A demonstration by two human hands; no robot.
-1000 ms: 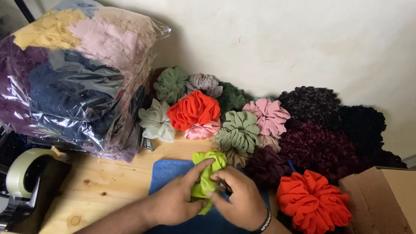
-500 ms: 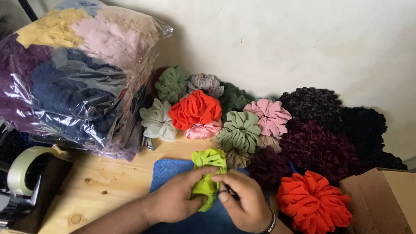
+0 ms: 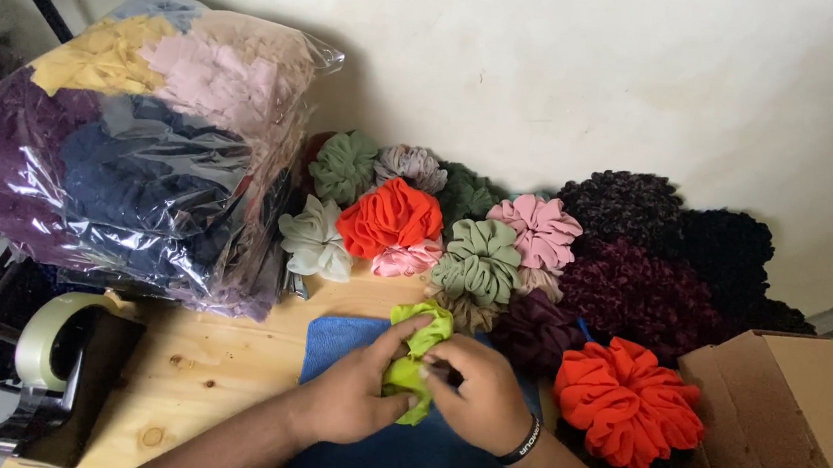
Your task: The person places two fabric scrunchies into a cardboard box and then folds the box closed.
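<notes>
The lime-green scrunchie (image 3: pixel 412 364) is a bunched, ruffled band of thin fabric, partly gathered at its top end and crumpled lower down. It sits just below the middle of the view, over a blue cloth (image 3: pixel 347 343) spread on the wooden table (image 3: pixel 192 385).

The left hand (image 3: pixel 352 394) is closed around the scrunchie's lower left side, thumb stretched up along the fabric. The right hand (image 3: pixel 483 395) is curled shut on its right side, fingertips pinching the fabric; a black wristband (image 3: pixel 522 441) circles that wrist.

At 12 o'clock from the hands a heap of finished scrunchies lies near the wall, with a sage-green scrunchie (image 3: pixel 480 260) nearest. At 3 o'clock an orange-red scrunchie (image 3: pixel 628 403) lies near, then a cardboard box (image 3: pixel 780 437). At 9 o'clock bare wood reaches a tape dispenser (image 3: pixel 58 373). At 10 o'clock a clear bag of fabric (image 3: pixel 133 139) overhangs the table.
</notes>
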